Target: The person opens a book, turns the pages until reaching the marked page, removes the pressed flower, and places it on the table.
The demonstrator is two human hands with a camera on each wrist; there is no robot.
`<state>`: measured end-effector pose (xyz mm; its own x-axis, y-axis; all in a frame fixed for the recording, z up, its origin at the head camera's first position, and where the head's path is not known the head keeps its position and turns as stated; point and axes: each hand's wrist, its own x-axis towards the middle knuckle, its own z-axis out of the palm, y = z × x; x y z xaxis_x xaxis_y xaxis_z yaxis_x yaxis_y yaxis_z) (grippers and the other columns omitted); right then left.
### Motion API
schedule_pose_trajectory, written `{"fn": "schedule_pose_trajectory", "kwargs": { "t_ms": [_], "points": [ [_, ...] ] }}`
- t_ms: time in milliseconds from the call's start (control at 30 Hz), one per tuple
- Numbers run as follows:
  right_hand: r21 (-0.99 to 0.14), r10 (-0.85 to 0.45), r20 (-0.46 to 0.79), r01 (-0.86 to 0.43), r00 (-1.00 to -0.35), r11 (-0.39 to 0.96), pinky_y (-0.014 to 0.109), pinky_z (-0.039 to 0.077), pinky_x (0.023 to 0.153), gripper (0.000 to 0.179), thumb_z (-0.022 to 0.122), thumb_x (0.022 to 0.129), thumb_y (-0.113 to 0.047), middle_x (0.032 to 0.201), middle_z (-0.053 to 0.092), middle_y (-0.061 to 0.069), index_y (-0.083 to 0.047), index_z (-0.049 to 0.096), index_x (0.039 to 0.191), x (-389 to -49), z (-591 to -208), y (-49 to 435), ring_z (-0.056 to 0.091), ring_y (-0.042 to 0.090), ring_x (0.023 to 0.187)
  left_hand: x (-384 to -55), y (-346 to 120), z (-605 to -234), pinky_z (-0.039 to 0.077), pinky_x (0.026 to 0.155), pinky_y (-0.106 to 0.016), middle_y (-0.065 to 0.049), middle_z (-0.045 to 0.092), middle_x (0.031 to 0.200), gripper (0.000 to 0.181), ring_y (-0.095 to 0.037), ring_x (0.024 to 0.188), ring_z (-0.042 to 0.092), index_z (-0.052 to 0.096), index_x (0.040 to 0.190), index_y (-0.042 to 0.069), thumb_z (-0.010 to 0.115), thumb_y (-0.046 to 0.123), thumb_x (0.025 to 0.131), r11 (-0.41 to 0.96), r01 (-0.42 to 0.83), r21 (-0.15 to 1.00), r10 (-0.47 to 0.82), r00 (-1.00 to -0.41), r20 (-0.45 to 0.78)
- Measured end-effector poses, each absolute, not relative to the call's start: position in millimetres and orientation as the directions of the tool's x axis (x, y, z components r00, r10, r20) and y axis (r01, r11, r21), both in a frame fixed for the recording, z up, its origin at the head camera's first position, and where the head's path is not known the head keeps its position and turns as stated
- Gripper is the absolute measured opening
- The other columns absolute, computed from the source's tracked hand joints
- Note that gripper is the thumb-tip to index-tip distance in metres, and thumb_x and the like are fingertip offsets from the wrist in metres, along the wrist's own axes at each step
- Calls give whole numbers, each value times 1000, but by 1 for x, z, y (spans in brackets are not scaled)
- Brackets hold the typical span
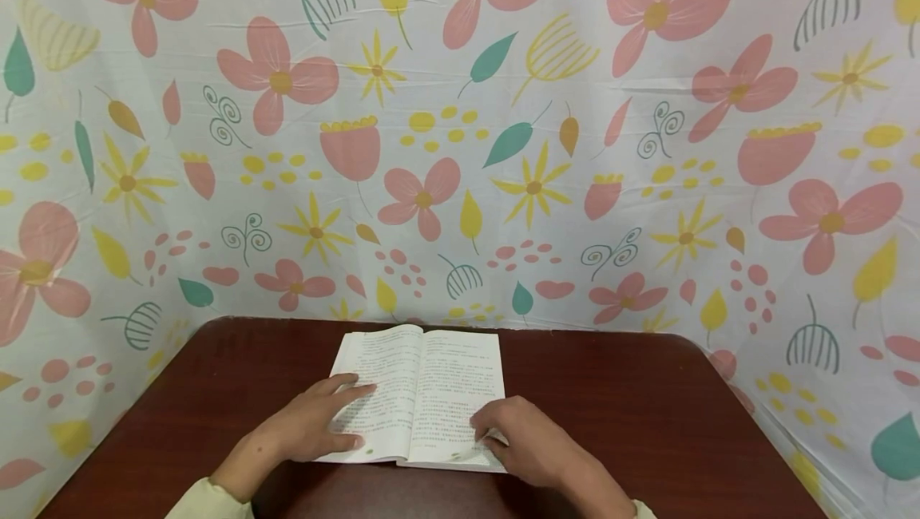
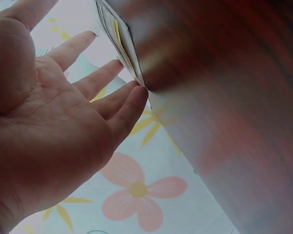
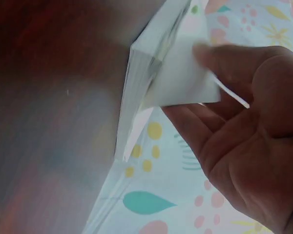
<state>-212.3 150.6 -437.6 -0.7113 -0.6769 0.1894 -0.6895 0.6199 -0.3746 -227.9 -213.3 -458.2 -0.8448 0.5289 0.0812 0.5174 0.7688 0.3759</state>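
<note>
An open book (image 1: pixel 460 367) with printed text on both pages lies on the dark red-brown table (image 1: pixel 611 391). My left hand (image 1: pixel 305 423) rests on the left page with its fingers spread; the left wrist view has its fingertips at the book's edge (image 2: pixel 118 41). At the lower right corner of the book, my right hand (image 1: pixel 528 439) pinches a page. In the right wrist view that page (image 3: pixel 183 83) curls up from the thick stack of pages, between the thumb and the fingers (image 3: pixel 190 122). The fingertips behind the lifted page are hidden.
A white cloth curtain (image 1: pixel 503 255) printed with pink flowers and yellow and green leaves hangs behind the table and along both sides. The table's rounded back corners meet it. Pale sleeves (image 1: pixel 212 501) cover the forearms.
</note>
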Motion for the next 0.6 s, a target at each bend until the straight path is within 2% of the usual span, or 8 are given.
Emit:
{"fn": "schedule_pose_trajectory", "kwargs": {
  "t_ms": [67,133,233,300,367,467,533,600],
  "points": [
    [-354,-617,233,-656,-752,667,33,53,92,19,73,86,0,124,66,3,-15,73,96,-213,-438,152,60,18,120,-228,-214,-459,39,101,-62,-20,42,150,72,-44,135,41,51,147,14,77,41,86,769,522,370,531,-843,85],
    [-343,-523,274,-590,-807,730,39,50,97,29,75,85,-5,141,54,10,-8,68,113,-213,-441,151,49,26,134,-229,-214,-459,39,101,-62,-20,42,150,72,-44,136,40,51,147,14,77,42,86,770,520,369,530,-844,84],
    [-433,-371,309,-477,-876,765,47,43,106,75,79,83,-17,159,27,20,1,43,146,-211,-444,146,30,36,146,-230,-213,-460,38,103,-61,-19,41,151,73,-42,137,39,51,147,15,78,42,85,772,501,390,519,-852,67],
    [-561,-313,306,-436,-899,703,49,39,108,93,78,86,-20,161,19,24,3,21,156,-209,-445,141,25,37,147,-231,-213,-460,38,104,-60,-19,40,151,72,-41,138,38,51,147,15,77,42,86,767,497,405,517,-853,68],
    [-697,-328,289,-432,-899,572,50,38,109,92,73,91,-21,162,20,21,-2,13,159,-207,-445,135,27,35,147,-231,-212,-459,38,105,-58,-17,40,151,68,-39,138,39,51,146,13,76,40,88,753,507,419,525,-847,81],
    [-805,-449,276,-459,-850,375,44,38,110,75,66,96,-10,158,34,13,-12,24,158,-201,-443,124,36,31,143,-233,-210,-457,38,106,-55,-15,42,151,64,-33,138,42,52,145,8,69,42,94,728,516,452,539,-838,88],
    [-841,-537,250,-455,-806,293,42,38,111,71,61,97,-4,158,35,9,-14,25,157,-195,-443,117,38,28,143,-234,-208,-456,38,107,-54,-12,46,149,63,-30,137,44,52,143,4,61,46,98,716,499,488,528,-845,90],
    [-840,-602,227,-467,-765,277,40,38,111,72,59,96,-1,160,31,9,-13,24,158,-188,-444,111,35,29,144,-235,-206,-456,35,110,-54,-10,46,150,66,-29,140,42,49,146,3,51,52,101,708,438,554,489,-870,63]
  ]
}}
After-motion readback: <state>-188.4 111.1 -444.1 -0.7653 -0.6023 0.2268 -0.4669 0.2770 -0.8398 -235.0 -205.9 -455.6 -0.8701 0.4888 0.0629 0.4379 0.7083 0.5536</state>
